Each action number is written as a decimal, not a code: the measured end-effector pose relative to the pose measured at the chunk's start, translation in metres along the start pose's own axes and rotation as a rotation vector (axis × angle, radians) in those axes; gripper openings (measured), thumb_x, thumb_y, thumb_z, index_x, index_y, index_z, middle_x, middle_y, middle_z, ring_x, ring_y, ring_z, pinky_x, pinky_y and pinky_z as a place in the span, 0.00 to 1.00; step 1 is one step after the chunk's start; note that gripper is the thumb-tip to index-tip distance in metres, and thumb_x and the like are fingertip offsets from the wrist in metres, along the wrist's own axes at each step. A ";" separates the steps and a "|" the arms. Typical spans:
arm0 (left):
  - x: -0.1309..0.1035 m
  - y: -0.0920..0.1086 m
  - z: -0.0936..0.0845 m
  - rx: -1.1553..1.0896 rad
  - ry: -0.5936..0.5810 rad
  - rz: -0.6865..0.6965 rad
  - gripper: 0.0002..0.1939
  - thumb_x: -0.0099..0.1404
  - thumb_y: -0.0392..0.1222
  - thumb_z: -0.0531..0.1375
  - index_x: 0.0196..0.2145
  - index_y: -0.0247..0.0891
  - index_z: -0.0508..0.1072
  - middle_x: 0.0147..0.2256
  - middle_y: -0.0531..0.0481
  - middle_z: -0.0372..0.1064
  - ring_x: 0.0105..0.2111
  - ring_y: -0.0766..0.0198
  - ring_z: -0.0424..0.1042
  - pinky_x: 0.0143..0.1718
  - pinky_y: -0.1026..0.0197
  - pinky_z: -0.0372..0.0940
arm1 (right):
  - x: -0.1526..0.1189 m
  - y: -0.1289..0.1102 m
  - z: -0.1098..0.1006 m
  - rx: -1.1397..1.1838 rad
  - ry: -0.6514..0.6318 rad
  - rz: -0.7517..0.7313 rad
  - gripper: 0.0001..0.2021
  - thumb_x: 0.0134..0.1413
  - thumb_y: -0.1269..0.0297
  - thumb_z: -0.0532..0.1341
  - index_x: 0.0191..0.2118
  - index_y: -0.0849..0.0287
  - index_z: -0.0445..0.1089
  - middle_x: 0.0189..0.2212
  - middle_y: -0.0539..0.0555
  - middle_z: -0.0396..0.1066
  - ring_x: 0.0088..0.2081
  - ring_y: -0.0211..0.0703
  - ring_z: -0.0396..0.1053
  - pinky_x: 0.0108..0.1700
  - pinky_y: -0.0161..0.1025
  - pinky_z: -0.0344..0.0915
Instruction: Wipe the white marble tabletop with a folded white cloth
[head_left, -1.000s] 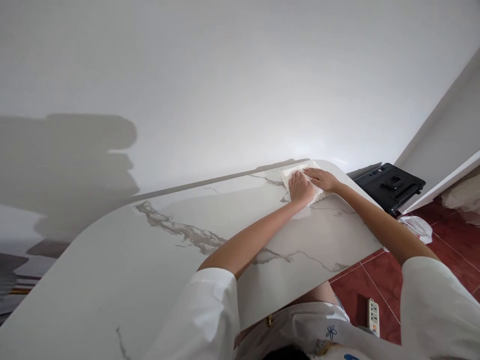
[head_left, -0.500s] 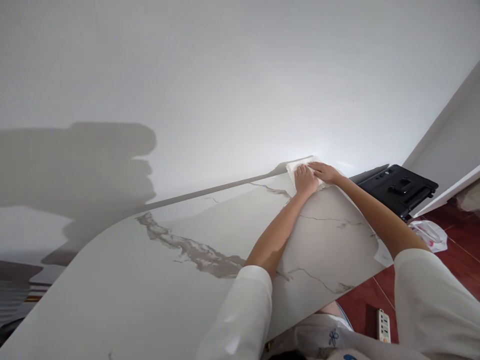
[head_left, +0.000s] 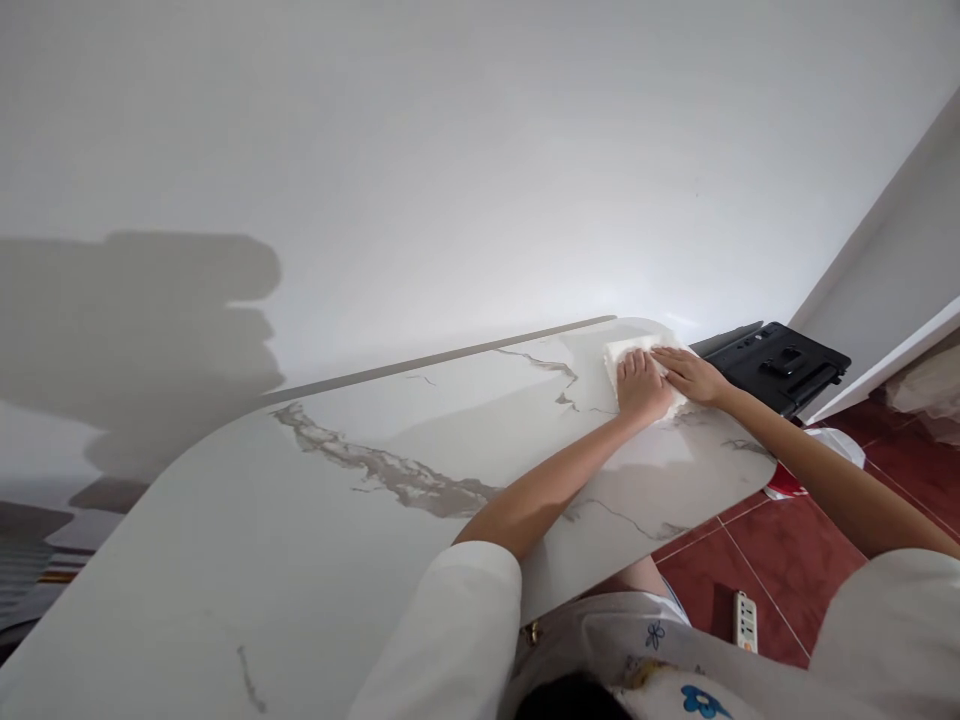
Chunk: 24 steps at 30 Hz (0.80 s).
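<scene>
A black case (head_left: 780, 365) stands just past the right end of the table (head_left: 225, 540), with a white-and-red bag (head_left: 838, 446) on the floor (head_left: 780, 560) near it, partly hidden by the right forearm. A power strip (head_left: 745, 620) lies on the tiles off the near edge, to the right of the person's lap; striped things (head_left: 56, 570) sit beyond the left end, too dim to name. The wall (head_left: 450, 170) bounds the long back edge, a grey band running along it. The cloth (head_left: 624, 348) is on the table near its rounded far-right corner, so the top stretches much farther left than right. The left hand (head_left: 643, 388) lies flat on it, fingers extended; the right hand (head_left: 691, 377), also flattened, overlaps its right side, fingertips near the left's. Neither visibly clasps it.
</scene>
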<state>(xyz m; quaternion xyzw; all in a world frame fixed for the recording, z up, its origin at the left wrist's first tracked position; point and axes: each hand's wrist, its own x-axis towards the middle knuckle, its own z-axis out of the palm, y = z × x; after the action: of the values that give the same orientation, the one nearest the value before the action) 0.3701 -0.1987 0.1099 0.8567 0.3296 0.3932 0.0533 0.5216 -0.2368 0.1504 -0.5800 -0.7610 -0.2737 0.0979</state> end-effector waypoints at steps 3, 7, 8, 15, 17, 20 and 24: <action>-0.029 0.016 -0.004 -0.043 -0.065 0.019 0.30 0.67 0.42 0.41 0.63 0.25 0.49 0.65 0.42 0.43 0.65 0.55 0.41 0.64 0.54 0.40 | -0.038 -0.019 -0.009 -0.012 0.034 -0.001 0.25 0.63 0.59 0.44 0.62 0.59 0.55 0.61 0.56 0.55 0.62 0.48 0.51 0.62 0.52 0.50; -0.063 0.035 -0.008 -0.074 -0.131 0.081 0.30 0.67 0.44 0.40 0.63 0.26 0.48 0.65 0.42 0.41 0.65 0.55 0.38 0.64 0.53 0.39 | -0.085 -0.042 -0.018 -0.053 0.063 0.036 0.24 0.64 0.58 0.44 0.62 0.60 0.56 0.60 0.59 0.57 0.62 0.48 0.53 0.62 0.52 0.52; -0.070 0.040 -0.008 -0.075 -0.139 0.099 0.30 0.67 0.44 0.40 0.63 0.26 0.48 0.65 0.42 0.41 0.65 0.55 0.38 0.64 0.53 0.39 | -0.096 -0.046 -0.020 -0.064 0.070 0.052 0.24 0.64 0.58 0.43 0.62 0.60 0.56 0.60 0.59 0.57 0.61 0.49 0.53 0.61 0.53 0.52; -0.090 0.062 -0.001 -0.064 -0.107 0.231 0.29 0.68 0.45 0.39 0.62 0.25 0.50 0.64 0.41 0.44 0.65 0.54 0.41 0.64 0.51 0.41 | -0.139 -0.057 -0.028 -0.113 0.120 0.155 0.24 0.63 0.60 0.44 0.63 0.58 0.55 0.59 0.57 0.59 0.61 0.50 0.54 0.61 0.53 0.54; -0.082 0.065 0.002 -0.067 -0.105 0.249 0.30 0.68 0.44 0.39 0.62 0.23 0.51 0.64 0.40 0.44 0.65 0.53 0.41 0.64 0.51 0.41 | -0.137 -0.054 -0.030 -0.122 0.124 0.201 0.24 0.63 0.61 0.44 0.63 0.56 0.55 0.59 0.55 0.60 0.61 0.48 0.55 0.61 0.53 0.54; -0.063 0.068 0.009 -0.087 -0.113 0.233 0.30 0.67 0.43 0.40 0.62 0.23 0.50 0.64 0.40 0.45 0.64 0.55 0.42 0.64 0.53 0.40 | -0.127 -0.040 -0.031 -0.130 0.102 0.270 0.24 0.62 0.62 0.44 0.62 0.53 0.56 0.59 0.52 0.60 0.61 0.47 0.55 0.62 0.51 0.53; -0.030 0.064 0.018 -0.081 -0.063 0.241 0.30 0.66 0.42 0.42 0.62 0.24 0.51 0.64 0.41 0.47 0.64 0.55 0.44 0.63 0.54 0.42 | -0.103 -0.015 -0.030 -0.130 0.066 0.315 0.25 0.61 0.62 0.44 0.63 0.54 0.55 0.60 0.51 0.58 0.61 0.48 0.54 0.62 0.51 0.53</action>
<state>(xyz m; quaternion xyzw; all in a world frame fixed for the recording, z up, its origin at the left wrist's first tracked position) 0.4020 -0.2631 0.1008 0.8992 0.2063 0.3826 0.0505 0.5345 -0.3407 0.1223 -0.6880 -0.6377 -0.3223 0.1269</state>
